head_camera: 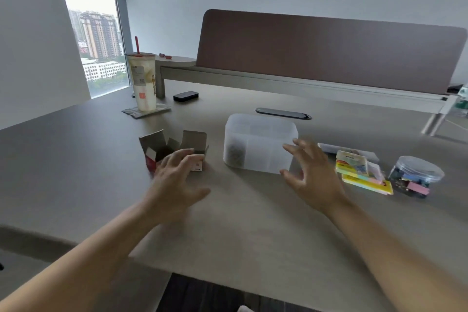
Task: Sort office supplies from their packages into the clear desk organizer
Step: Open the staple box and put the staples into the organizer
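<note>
Behind the left hand (177, 175), small boxes (174, 149) (flaps open) are partly hidden.

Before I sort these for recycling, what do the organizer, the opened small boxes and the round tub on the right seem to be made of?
The organizer looks like frosted, translucent plastic: its dividers and dark contents show through hazily. The opened boxes look like thin cardboard, with grey unprinted flaps folded up and red print outside. The round tub looks like clear glossy plastic; coloured clips show sharply inside.

Our grey desk (240, 223), laid with supplies.
We see a clear organizer (260, 144), two opened cartons (174, 149), sticky-note packs (362, 172), a clip jar (415, 175), a drink cup (143, 81).
</note>
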`<control>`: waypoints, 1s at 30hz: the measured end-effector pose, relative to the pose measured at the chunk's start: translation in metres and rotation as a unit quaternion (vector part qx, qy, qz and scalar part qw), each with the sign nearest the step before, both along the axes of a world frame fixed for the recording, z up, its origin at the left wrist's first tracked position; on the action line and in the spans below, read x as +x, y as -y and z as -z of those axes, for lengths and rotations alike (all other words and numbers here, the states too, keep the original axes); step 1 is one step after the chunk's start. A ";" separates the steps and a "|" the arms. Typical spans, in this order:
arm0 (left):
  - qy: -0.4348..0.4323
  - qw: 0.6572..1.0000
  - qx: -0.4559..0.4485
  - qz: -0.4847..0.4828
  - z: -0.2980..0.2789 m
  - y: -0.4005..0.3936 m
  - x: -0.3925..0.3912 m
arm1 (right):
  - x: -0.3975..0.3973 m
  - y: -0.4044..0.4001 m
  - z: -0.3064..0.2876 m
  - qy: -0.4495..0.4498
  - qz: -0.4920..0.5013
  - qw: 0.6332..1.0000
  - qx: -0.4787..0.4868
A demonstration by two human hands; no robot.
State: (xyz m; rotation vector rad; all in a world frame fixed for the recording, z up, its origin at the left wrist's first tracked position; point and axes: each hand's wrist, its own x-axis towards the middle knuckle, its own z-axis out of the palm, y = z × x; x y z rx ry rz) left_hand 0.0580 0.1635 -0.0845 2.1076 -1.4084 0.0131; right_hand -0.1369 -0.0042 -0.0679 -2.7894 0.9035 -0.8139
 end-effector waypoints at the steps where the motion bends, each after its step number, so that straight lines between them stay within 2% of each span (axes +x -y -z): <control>1: -0.003 0.999 0.042 0.035 0.001 0.006 -0.011 | -0.014 0.002 0.005 -0.029 0.018 0.999 0.011; 5: 0.033 0.971 0.208 0.115 0.003 0.034 -0.048 | -0.057 0.015 0.019 -0.121 0.080 0.987 0.074; 8: 0.074 0.961 0.239 0.120 0.004 0.053 -0.063 | -0.063 0.025 0.021 -0.139 0.094 0.981 0.100; 12: 0.085 0.959 0.250 0.108 0.005 0.067 -0.067 | -0.052 0.032 0.019 -0.143 0.094 0.982 0.079; 17: 0.063 0.965 0.235 0.098 0.003 0.074 -0.069 | -0.056 0.034 0.022 -0.065 0.052 0.995 0.063; 22: 0.012 0.976 0.184 0.114 0.003 0.084 -0.075 | -0.057 0.036 0.024 -0.020 0.042 0.989 0.142; 27: -0.084 0.985 0.088 0.125 0.004 0.095 -0.081 | -0.058 0.027 0.020 0.065 -0.038 0.966 0.247; 30: -0.111 0.981 0.056 0.149 0.005 0.097 -0.083 | -0.053 0.020 0.019 0.097 -0.074 0.955 0.271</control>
